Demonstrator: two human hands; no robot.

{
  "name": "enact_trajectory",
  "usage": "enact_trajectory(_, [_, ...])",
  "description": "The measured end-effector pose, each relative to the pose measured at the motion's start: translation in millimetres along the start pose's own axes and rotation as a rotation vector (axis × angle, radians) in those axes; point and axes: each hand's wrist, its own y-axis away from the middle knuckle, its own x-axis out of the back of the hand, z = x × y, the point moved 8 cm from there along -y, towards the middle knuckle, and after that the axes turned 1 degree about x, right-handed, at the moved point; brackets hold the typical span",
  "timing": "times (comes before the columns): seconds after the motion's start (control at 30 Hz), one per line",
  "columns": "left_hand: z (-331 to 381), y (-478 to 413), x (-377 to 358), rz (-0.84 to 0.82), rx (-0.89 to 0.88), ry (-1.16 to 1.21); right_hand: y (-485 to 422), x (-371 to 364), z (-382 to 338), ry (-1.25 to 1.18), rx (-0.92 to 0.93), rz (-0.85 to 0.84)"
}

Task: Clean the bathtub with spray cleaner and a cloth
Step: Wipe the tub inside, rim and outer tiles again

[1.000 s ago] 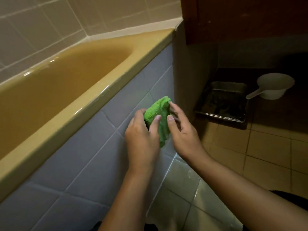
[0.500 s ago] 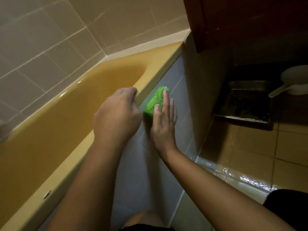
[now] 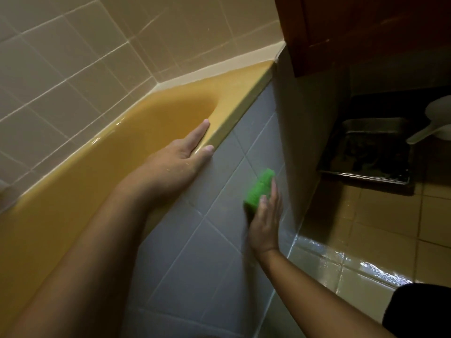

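Note:
The yellow bathtub [image 3: 234,101] runs from lower left to upper middle, with a grey tiled side panel [image 3: 200,240] below its rim. My left hand [image 3: 180,154] rests flat on the rim, fingers straight, thumb on the outer edge. My right hand [image 3: 266,215] presses a bright green cloth [image 3: 258,189] flat against the grey panel near the corner wall, fingers extended over it. No spray cleaner is in view.
A beige wall corner [image 3: 300,142] stands right beside the cloth. A dark metal tray [image 3: 371,154] and a white ladle [image 3: 436,118] lie on the wet tiled floor [image 3: 366,240] at right. A wooden cabinet [image 3: 366,28] hangs above.
My left hand left the cloth, went up to the tub rim and opened flat there. My right hand moved the cloth down the grey panel toward the corner.

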Motion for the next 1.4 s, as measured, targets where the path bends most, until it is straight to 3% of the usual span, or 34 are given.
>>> enact_trajectory(0.27, [8, -4, 0, 0.038, -0.082, -0.07, 18, 29, 208, -0.123, -0.722, 0.133])
enact_trajectory(0.37, [13, -6, 1, 0.047, -0.1, -0.107, 27, 32, 234, -0.198, -0.98, 0.216])
enact_trajectory(0.47, [16, -9, 2, 0.056, -0.108, -0.123, 30, 28, 234, -0.207, -1.063, 0.281])
enact_trajectory(0.57, [19, -13, 3, 0.069, -0.123, -0.127, 24, 24, 173, -0.088, -0.929, 0.327])
enact_trajectory(0.7, [17, -18, 1, 0.039, -0.108, -0.082, 5, 7, 36, -0.016, -0.412, 0.326])
enact_trajectory(0.87, [17, -26, 1, 0.037, -0.114, -0.057, -45, -23, -110, -0.004, 0.174, 0.047])
enact_trajectory(0.97, [18, -30, 2, 0.039, -0.107, -0.017, -78, -28, -153, 0.022, 0.374, -0.064])
enact_trajectory(1.13, [23, -37, 3, 0.05, -0.075, -0.043, -107, -24, -139, 0.035, 0.401, -0.091])
enact_trajectory(1.27, [28, -41, 1, 0.053, -0.067, -0.103, -103, -9, -80, 0.026, 0.232, 0.052])
enact_trajectory(1.4, [31, -42, 2, 0.042, -0.069, -0.126, -86, 11, 16, 0.018, -0.016, 0.057])
